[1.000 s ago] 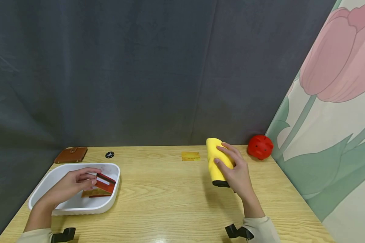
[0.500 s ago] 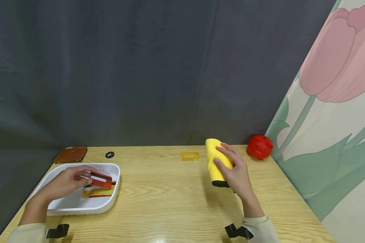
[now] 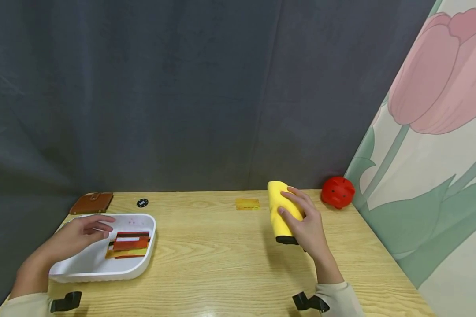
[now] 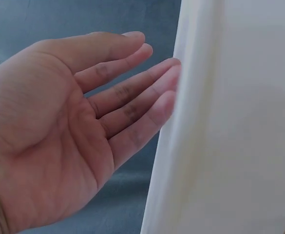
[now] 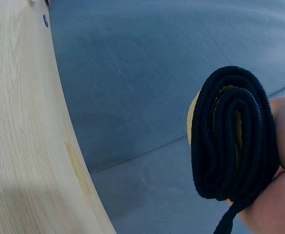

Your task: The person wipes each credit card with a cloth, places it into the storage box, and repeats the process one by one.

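My left hand [image 3: 77, 237] hangs over the left part of a white plastic tray [image 3: 152, 246], fingers loosely extended and holding nothing. In the left wrist view, its fingertips are close to the tray's white wall; whether they touch it, I cannot tell. A red bank card [image 3: 132, 244] with a dark stripe lies in the tray on top of other yellow and red cards [image 3: 112, 254]. My right hand [image 3: 308, 226] grips a rolled yellow towel [image 3: 280, 211] above the table. Its black-edged rolled end [image 5: 232, 141] shows in the right wrist view.
A brown wallet [image 3: 92, 203] lies behind the tray, with a black poker chip [image 3: 142, 202] to its right. One yellow card [image 3: 247, 204] lies near the table's back edge. A red piggy bank [image 3: 338, 193] stands at the back right. Dark curtain hangs behind.
My left hand has let go of the red card, which now lies flat on the other cards in the tray. That hand has drawn back left. The right hand stays put with the towel.
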`<move>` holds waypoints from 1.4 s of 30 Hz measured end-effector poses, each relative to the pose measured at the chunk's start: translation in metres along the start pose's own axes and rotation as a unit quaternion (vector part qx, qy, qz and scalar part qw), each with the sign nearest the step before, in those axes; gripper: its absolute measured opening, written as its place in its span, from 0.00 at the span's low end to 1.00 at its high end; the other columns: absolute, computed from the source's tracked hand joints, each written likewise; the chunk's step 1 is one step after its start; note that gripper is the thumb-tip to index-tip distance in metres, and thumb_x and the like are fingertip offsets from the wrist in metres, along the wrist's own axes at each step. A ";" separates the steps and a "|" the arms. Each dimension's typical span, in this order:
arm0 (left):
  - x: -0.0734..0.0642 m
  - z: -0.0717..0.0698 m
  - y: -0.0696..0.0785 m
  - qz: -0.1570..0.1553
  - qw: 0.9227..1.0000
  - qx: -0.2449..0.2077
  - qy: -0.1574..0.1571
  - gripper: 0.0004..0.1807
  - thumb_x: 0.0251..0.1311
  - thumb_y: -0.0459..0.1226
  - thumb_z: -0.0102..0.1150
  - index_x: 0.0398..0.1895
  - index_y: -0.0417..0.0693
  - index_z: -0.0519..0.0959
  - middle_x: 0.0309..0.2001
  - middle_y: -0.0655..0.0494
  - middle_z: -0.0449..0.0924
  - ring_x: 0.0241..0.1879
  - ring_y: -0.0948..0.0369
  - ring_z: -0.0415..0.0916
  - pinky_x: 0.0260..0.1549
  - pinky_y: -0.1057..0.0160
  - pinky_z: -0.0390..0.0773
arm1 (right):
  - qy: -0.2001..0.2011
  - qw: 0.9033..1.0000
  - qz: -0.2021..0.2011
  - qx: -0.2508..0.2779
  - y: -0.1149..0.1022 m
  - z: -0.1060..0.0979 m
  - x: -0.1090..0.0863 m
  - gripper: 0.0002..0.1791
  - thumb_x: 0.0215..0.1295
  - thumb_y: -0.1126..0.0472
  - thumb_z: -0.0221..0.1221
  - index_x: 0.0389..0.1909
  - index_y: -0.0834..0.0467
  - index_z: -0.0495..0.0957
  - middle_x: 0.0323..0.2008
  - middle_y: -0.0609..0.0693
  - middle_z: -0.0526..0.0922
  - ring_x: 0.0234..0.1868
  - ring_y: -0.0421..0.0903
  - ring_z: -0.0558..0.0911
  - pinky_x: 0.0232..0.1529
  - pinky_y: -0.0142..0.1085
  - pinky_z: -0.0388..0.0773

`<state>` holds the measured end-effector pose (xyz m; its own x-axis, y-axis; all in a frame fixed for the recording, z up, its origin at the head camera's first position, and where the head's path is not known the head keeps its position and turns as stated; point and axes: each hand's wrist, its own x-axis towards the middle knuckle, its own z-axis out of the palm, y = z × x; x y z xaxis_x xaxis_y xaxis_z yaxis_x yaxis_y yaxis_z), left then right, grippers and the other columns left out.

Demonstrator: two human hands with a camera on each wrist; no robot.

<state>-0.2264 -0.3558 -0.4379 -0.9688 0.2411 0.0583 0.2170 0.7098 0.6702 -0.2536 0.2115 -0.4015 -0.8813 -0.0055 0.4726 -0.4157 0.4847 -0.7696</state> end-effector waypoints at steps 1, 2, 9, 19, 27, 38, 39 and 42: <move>-0.001 -0.002 0.000 -0.003 1.000 -0.002 -0.002 0.21 0.68 0.33 0.64 0.61 0.34 0.78 0.49 0.43 0.87 0.42 0.81 0.79 0.39 0.74 0.83 | 0.000 1.000 0.001 0.000 0.000 0.000 0.000 0.22 0.67 0.61 0.69 0.62 0.50 0.83 0.71 0.50 0.74 0.62 0.44 0.74 0.50 0.19 0.74; -0.002 -0.004 0.000 -0.004 1.000 -0.003 -0.004 0.21 0.68 0.33 0.64 0.62 0.34 0.77 0.49 0.42 0.87 0.42 0.80 0.79 0.39 0.74 0.83 | 0.000 1.000 0.001 0.000 0.000 0.000 0.000 0.22 0.67 0.61 0.69 0.62 0.50 0.83 0.71 0.49 0.74 0.62 0.44 0.74 0.50 0.19 0.73; 0.000 -0.015 0.012 0.009 1.000 0.001 0.007 0.20 0.70 0.35 0.63 0.62 0.38 0.77 0.51 0.42 0.87 0.43 0.79 0.80 0.40 0.75 0.83 | 0.000 1.000 0.000 0.003 -0.001 -0.001 0.000 0.22 0.67 0.61 0.68 0.62 0.50 0.83 0.71 0.50 0.74 0.64 0.45 0.74 0.51 0.18 0.73; 0.055 -0.010 0.070 0.065 0.998 -0.010 0.008 0.19 0.71 0.37 0.62 0.62 0.43 0.79 0.51 0.49 0.88 0.48 0.72 0.83 0.46 0.75 0.81 | 0.003 1.000 0.002 0.004 -0.002 -0.003 0.001 0.22 0.68 0.59 0.68 0.62 0.50 0.82 0.72 0.49 0.74 0.63 0.46 0.75 0.50 0.18 0.73; 0.128 0.017 0.118 0.103 0.992 -0.068 -0.026 0.20 0.74 0.41 0.59 0.65 0.44 0.78 0.58 0.45 0.85 0.56 0.52 0.84 0.56 0.57 0.83 | 0.009 1.000 0.002 0.004 -0.006 -0.004 0.001 0.22 0.69 0.59 0.68 0.63 0.49 0.82 0.72 0.48 0.73 0.61 0.44 0.75 0.49 0.18 0.75; 0.198 0.095 0.147 0.080 0.985 -0.128 -0.088 0.22 0.73 0.39 0.61 0.67 0.44 0.77 0.64 0.40 0.79 0.62 0.47 0.78 0.63 0.45 0.79 | 0.032 0.999 0.015 0.013 -0.003 -0.023 0.004 0.22 0.68 0.60 0.68 0.63 0.50 0.82 0.71 0.47 0.74 0.61 0.37 0.74 0.49 0.20 0.74; 0.202 0.103 0.147 0.075 0.984 -0.132 -0.090 0.22 0.73 0.39 0.61 0.66 0.44 0.77 0.64 0.40 0.79 0.62 0.47 0.78 0.63 0.46 0.79 | 0.038 0.999 0.017 0.014 -0.002 -0.025 0.004 0.23 0.67 0.61 0.68 0.63 0.50 0.82 0.70 0.47 0.75 0.61 0.36 0.74 0.49 0.20 0.75; 0.212 0.128 0.144 0.063 0.982 -0.146 -0.100 0.21 0.72 0.38 0.61 0.66 0.43 0.77 0.64 0.39 0.79 0.61 0.48 0.79 0.62 0.48 0.80 | 0.055 0.998 0.023 0.016 -0.001 -0.032 0.005 0.23 0.67 0.62 0.69 0.62 0.50 0.82 0.70 0.46 0.75 0.60 0.36 0.74 0.50 0.20 0.75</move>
<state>-0.3850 -0.1171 -0.4237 -0.8871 0.4607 0.0270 0.2610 0.4525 0.8527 -0.2498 0.2390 -0.3843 -0.8703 0.1120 0.4795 -0.3844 0.4542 -0.8037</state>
